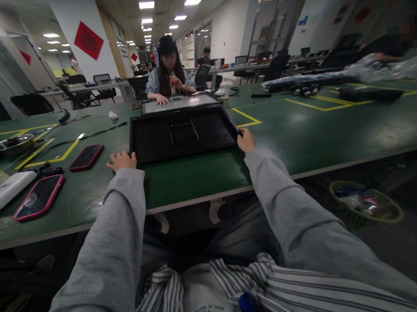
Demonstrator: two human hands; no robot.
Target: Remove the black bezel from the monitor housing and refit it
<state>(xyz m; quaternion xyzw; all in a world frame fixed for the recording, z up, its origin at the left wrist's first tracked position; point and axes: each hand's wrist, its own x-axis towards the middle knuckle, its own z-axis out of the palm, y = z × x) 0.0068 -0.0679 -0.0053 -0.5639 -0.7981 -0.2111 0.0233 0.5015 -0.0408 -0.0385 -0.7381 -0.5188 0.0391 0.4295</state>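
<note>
Green tabletop (287,142) spreads beneath both hands. Nearest, the left hand (122,161) and right hand (246,140), each partly curled, hold opposite side edges of the black panel (153,141), which lies between them. Two phones (40,197) (86,157) rest left of the left hand. Beyond the panel, a seated person (170,74) touches a pale, flat panel (179,103).

Gray sleeves, black-and-white striped shirt (169,297)
</note>
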